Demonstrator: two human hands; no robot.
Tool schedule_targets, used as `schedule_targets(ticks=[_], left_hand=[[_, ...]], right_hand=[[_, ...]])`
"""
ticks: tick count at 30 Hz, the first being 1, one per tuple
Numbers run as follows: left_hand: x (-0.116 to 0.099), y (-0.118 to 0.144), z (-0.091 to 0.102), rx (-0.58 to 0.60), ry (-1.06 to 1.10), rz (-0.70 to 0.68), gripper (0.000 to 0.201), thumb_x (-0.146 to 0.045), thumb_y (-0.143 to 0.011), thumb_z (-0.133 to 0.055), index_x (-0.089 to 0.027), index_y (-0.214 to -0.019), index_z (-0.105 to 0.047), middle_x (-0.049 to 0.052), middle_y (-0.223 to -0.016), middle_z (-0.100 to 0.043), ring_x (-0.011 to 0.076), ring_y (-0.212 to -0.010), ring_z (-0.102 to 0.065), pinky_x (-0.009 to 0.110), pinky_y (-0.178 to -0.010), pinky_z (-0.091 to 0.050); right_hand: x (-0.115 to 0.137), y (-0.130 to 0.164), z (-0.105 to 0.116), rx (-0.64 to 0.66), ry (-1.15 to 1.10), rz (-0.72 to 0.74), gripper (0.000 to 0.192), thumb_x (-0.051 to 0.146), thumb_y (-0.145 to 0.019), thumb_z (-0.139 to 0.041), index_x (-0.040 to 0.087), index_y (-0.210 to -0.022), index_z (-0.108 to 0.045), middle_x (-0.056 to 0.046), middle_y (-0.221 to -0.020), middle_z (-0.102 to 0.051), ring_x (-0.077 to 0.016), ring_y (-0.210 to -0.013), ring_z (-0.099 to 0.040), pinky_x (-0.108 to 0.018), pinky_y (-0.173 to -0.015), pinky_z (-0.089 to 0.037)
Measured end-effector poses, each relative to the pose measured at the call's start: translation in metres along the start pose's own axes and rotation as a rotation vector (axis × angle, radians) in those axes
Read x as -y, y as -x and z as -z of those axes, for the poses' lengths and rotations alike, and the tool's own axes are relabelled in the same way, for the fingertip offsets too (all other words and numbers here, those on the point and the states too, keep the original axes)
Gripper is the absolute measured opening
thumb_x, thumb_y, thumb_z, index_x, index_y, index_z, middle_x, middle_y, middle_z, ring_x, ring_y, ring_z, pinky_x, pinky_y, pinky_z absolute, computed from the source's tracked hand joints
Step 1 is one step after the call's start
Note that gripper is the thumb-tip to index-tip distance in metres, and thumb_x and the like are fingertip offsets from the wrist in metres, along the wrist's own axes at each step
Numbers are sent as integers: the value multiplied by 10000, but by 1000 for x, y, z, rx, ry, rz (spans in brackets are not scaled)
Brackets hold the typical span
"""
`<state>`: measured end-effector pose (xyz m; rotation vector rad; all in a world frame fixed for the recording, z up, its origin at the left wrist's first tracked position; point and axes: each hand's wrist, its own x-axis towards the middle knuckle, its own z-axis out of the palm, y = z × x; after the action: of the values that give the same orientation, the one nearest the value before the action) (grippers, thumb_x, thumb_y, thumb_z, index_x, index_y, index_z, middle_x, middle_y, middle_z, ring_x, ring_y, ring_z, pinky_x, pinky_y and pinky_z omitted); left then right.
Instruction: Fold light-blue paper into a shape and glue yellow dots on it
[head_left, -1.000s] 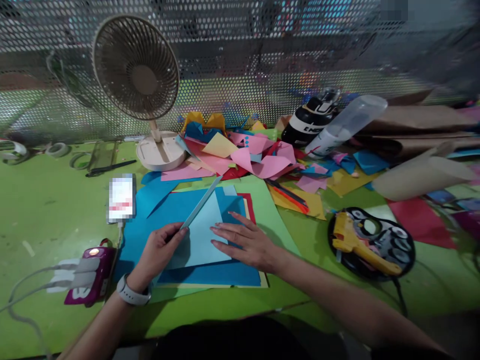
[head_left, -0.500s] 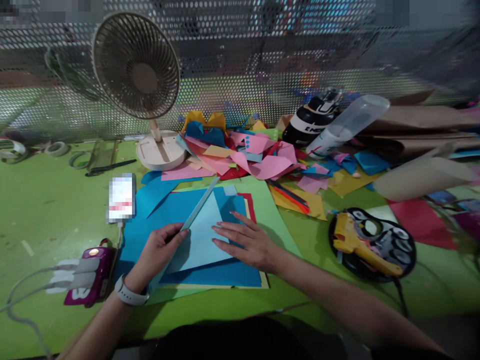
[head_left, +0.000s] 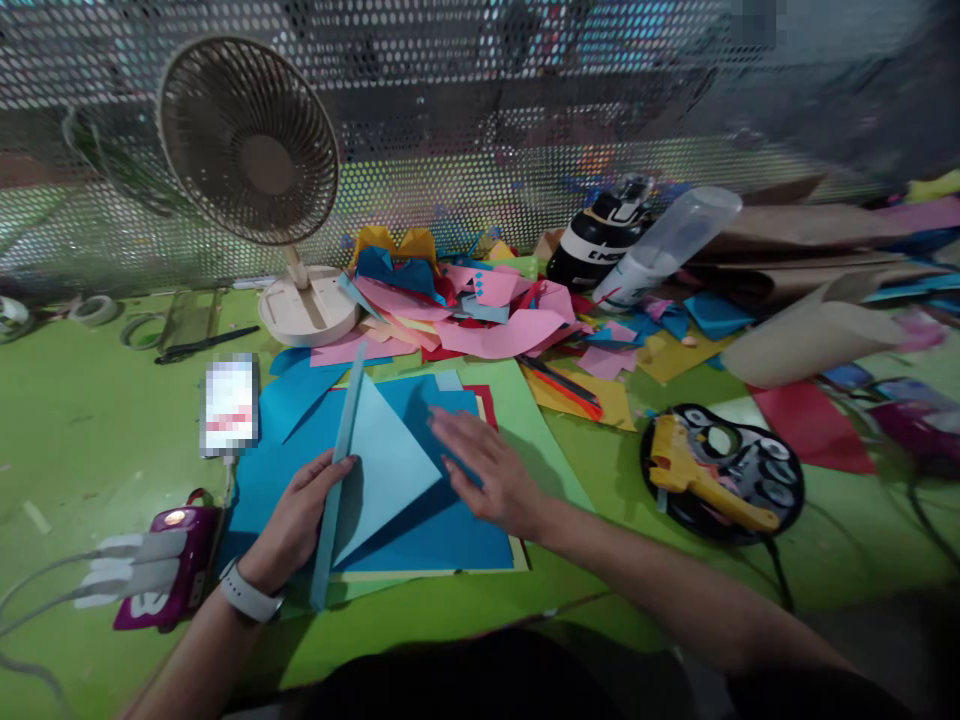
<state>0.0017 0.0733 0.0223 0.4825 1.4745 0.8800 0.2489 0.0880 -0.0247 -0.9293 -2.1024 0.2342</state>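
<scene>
Toward a bright-green tabletop's [head_left: 90, 420] front edge, the left hand [head_left: 304, 510] clamps a pale-blue triangular folded paper [head_left: 386, 465] by its long front-to-back strip [head_left: 328, 540]; the empty right hand [head_left: 499, 482], fingers nearly together, is just beside the paper's right corner.

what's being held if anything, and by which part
The left hand holds the light blue paper about midway along its narrow strip; the right hand holds nothing.

Pale blue on the folded paper [head_left: 379, 460], and deep blue on the sheet [head_left: 457, 540] beneath! Lime green across the counter [head_left: 90, 430], beige on the fan [head_left: 266, 165], black with a white band on the bottle [head_left: 589, 245], purple on the power block [head_left: 193, 562], and blue diamonds patterning a pink scrap [head_left: 504, 286]!
</scene>
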Motion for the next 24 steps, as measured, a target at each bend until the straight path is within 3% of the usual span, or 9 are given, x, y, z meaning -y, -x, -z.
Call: schedule_targets(ticks=[3,5,7,10,14,16,18,21,24], left_hand=[[-6,0,-4,-125,19,66,232,-207,-790,-717,-182,-1018,-680,63,-898,-732,156,-647,-684,217,-520,-551],[-6,-2,-4,-136,0,88,289,-229,-800,-717,-187,-1080,-658,71,-912,-728,167,-651,-688,233,-523,-563],[-4,-7,-3,-136,-16,88,293,-232,-809,-711,-184,-1092,-651,76,-964,-723,165,-659,-689,240,-524,-572],[1,-14,0,-158,-15,42,199,-201,-825,-692,-177,-1022,-678,76,-1109,-695,145,-729,-696,203,-551,-573],[3,-19,1,-187,-52,22,147,-198,-826,-686,-186,-971,-705,73,-1111,-692,161,-808,-701,188,-567,-570],[1,-18,0,-190,-68,32,138,-211,-823,-687,-195,-959,-710,71,-1087,-702,179,-851,-704,192,-581,-574],[0,-16,-2,-180,-72,41,141,-217,-825,-681,-200,-963,-706,69,-1094,-704,189,-895,-703,193,-604,-577],[-3,-11,-1,-206,-146,-13,159,-194,-820,-662,-196,-976,-692,69,-1113,-703,214,-986,-689,212,-641,-589],[-5,-6,5,-161,-304,-136,206,-99,-739,-688,-219,-905,-715,52,-1175,-689,253,-1213,-577,223,-780,-587]], right_hand=[[-26,-8,8,-57,-160,-541,522,237,-871,-552,192,-1379,-443,-145,-1356,-538,-250,-1238,-538,-459,-1031,-465],[-47,-13,13,31,-314,-780,433,203,-840,-552,155,-1271,-536,-149,-1197,-632,-236,-1081,-631,-441,-957,-514],[-61,-17,16,52,-408,-898,406,169,-821,-546,151,-1225,-568,-139,-1147,-656,-222,-1042,-643,-435,-945,-512],[-63,-20,18,90,-547,-927,442,190,-801,-591,165,-1242,-570,-130,-1168,-657,-224,-1037,-642,-423,-913,-521],[-32,-20,26,239,-501,-696,603,299,-839,-622,199,-1405,-440,-100,-1207,-655,-216,-1005,-646,-363,-858,-537],[-9,-15,27,308,-239,-495,722,308,-866,-613,237,-1503,-281,-97,-1272,-623,-205,-939,-645,-339,-796,-546],[13,-7,24,402,24,-212,697,208,-920,-515,258,-1534,-188,-95,-1251,-633,-201,-924,-628,-314,-721,-546],[35,7,14,399,303,117,643,97,-944,-415,268,-1526,-201,-94,-1380,-547,-217,-1089,-570,-294,-686,-535],[44,15,7,370,398,236,557,182,-974,-419,289,-1501,-275,-61,-1415,-524,-225,-1128,-557,-286,-650,-523]])
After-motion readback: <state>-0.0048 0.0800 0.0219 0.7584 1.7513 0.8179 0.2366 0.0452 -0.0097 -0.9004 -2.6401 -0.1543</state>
